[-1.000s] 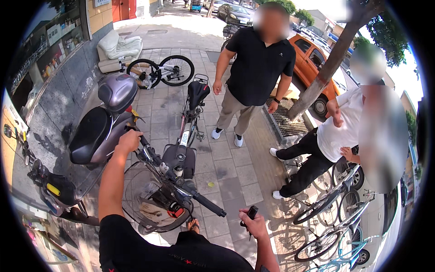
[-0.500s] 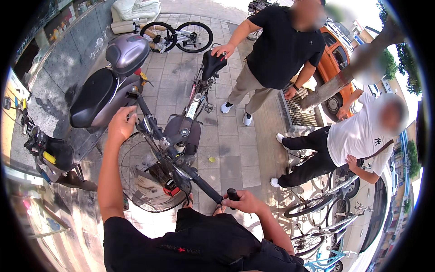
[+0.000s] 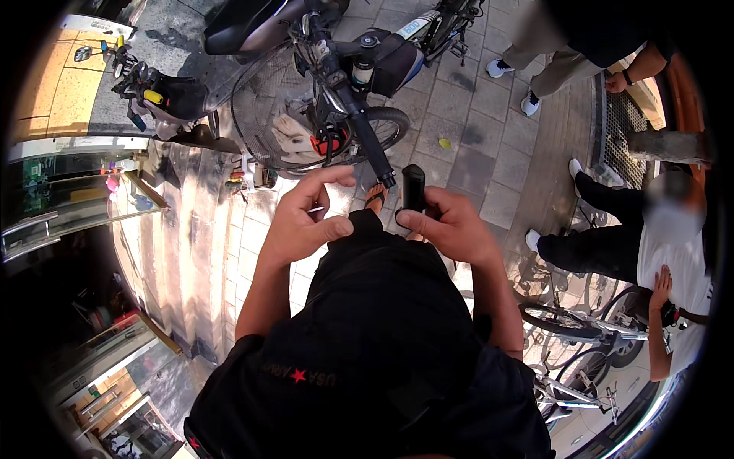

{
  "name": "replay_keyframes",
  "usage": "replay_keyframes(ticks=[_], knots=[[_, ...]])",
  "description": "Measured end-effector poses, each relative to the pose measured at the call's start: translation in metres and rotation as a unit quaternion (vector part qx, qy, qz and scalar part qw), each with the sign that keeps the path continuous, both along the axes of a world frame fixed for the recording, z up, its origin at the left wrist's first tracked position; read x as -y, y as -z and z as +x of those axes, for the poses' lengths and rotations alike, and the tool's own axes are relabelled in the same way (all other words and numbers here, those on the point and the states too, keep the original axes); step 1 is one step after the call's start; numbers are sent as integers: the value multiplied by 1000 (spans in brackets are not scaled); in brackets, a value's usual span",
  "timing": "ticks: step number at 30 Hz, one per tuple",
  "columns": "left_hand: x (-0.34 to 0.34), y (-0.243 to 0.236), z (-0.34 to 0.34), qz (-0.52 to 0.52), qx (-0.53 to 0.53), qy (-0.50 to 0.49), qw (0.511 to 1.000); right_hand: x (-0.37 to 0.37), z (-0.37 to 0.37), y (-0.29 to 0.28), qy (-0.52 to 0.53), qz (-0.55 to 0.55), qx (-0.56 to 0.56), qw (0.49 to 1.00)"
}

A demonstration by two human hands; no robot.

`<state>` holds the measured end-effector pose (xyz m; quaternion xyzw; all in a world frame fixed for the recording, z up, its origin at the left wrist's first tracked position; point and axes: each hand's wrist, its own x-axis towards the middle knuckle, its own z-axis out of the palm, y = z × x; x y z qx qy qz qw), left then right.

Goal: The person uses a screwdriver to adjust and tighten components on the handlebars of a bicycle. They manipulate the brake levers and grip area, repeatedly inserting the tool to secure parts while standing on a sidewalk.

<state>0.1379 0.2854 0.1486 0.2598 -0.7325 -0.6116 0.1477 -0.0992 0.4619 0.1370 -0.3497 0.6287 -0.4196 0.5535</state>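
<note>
In front of our dark shirt (image 3: 367, 306), both hands have now come together, clear of the bicycle. Half a second ago our left hand (image 3: 302, 218) hung out by the far side of the handlebar (image 3: 340, 84); now it is near the right one, its thumb and fingers spread apart. A pale sliver shows between them, and we cannot tell whether it is something held or just the ground behind.

Our right hand (image 3: 456, 228) pinches a short black cylinder (image 3: 413, 187) between thumb and fingers, standing roughly upright. At the last look that hand overlapped the bar's end; now the cylinder is just beside it, with a narrow gap showing. So the work has shifted off the bar and onto the piece we hold, with the left hand free beside it.

Our view has tipped downward too. The mesh basket (image 3: 243, 115) and front wheel (image 3: 394, 126) sit beyond our hands, and a person in white (image 3: 669, 256) stands at the right.
</note>
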Motion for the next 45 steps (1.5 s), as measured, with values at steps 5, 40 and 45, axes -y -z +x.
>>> replay_keyframes(ticks=[5, 40, 45], knots=[[-74, 17, -26, 84, 31, -44, 995, 14, 53, 11, -132, -151, -214, 956], [40, 1, -36, 352, -308, -152, 871, 136, -12, -23, 150, -194, 59, 968], [42, -9, -61, 399, -493, -135, 762, 116, -32, 6, -61, -104, 66, 991]])
